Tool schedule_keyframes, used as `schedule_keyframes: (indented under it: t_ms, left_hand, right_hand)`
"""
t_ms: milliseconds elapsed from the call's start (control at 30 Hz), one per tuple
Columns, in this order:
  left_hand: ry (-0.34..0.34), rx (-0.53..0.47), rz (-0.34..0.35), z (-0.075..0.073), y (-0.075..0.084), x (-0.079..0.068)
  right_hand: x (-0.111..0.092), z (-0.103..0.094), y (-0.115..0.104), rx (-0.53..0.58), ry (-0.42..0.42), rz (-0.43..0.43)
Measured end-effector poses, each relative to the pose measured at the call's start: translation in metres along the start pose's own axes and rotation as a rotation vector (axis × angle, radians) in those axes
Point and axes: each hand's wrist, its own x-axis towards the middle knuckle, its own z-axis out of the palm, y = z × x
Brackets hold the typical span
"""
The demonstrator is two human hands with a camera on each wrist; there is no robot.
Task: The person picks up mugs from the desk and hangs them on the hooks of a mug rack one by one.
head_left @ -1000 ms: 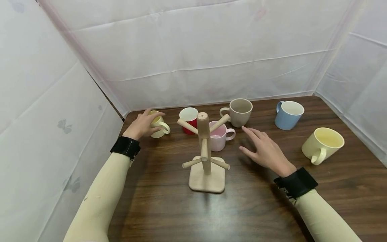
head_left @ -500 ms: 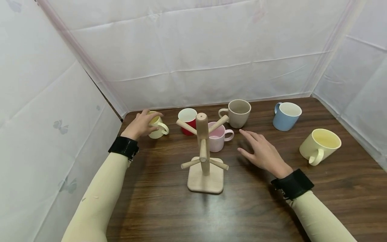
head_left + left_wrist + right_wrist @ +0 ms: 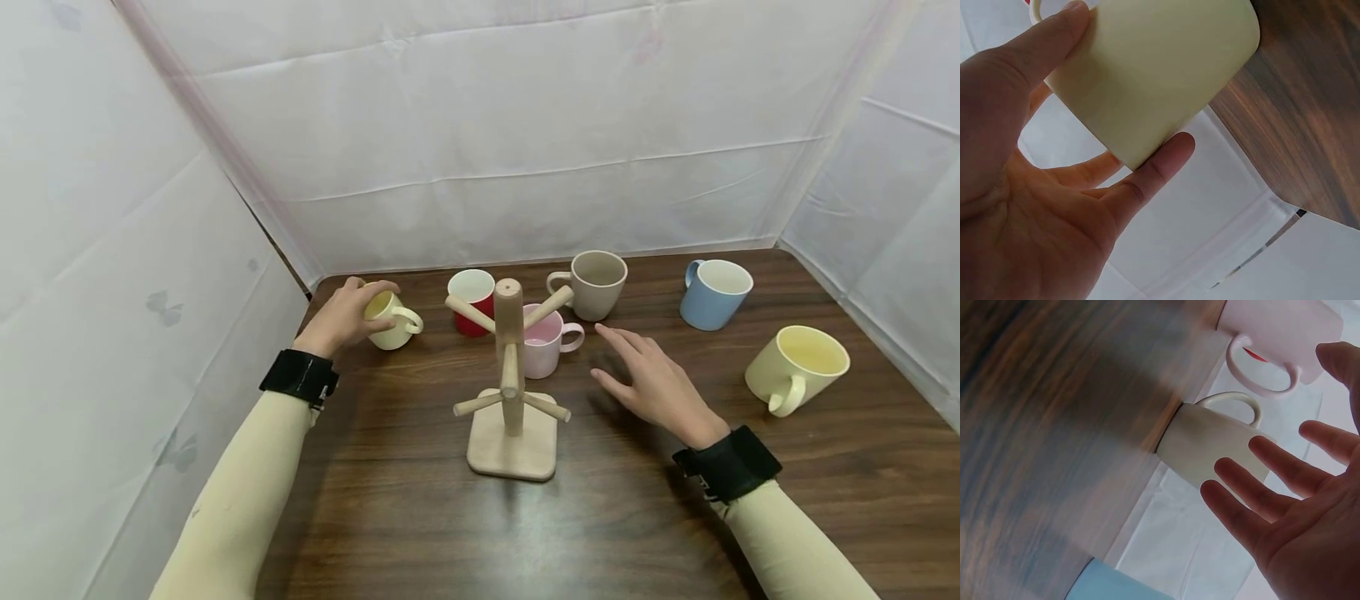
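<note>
My left hand (image 3: 346,317) grips a small pale yellow mug (image 3: 392,334) at the back left, thumb on the near side and fingers around the far side by the rim. In the left wrist view the thumb presses the wall of the yellow mug (image 3: 1160,69) near its handle. My right hand (image 3: 656,383) hovers over the table with fingers spread, holding nothing. Nearest to it are the pink mug (image 3: 542,357) and the beige mug (image 3: 596,287). A wooden mug tree (image 3: 510,358) with several pegs stands between my hands, partly hiding the pink mug.
A red mug (image 3: 472,312) with a white inside stands behind the mug tree. On the right are a blue mug (image 3: 712,296) and a larger yellow mug (image 3: 791,371). White cloth walls (image 3: 525,125) border the wooden table (image 3: 420,517) at the back and sides.
My left hand has lowered slightly and closed around the small yellow mug. The right hand has hardly moved. The other mugs and the mug tree stay in place.
</note>
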Motion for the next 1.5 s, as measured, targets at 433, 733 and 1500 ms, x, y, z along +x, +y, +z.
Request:
schedule_keyframes:
  t_ms: [433, 733, 1500]
  left_hand:
    - [0.238, -0.04, 0.066, -0.001, 0.014, -0.044]
    - [0.292, -0.118, 0.004, 0.011, 0.03, -0.076]
    - [0.175, -0.363, -0.092, 0.026, 0.065, -0.122]
  right_hand:
    - [-0.001, -0.007, -0.011, 0.047, 0.006, -0.014]
    - [-0.007, -0.006, -0.018, 0.084, 0.008, -0.053]
    - [-0.026, 0.001, -0.039, 0.114, -0.122, -0.151]
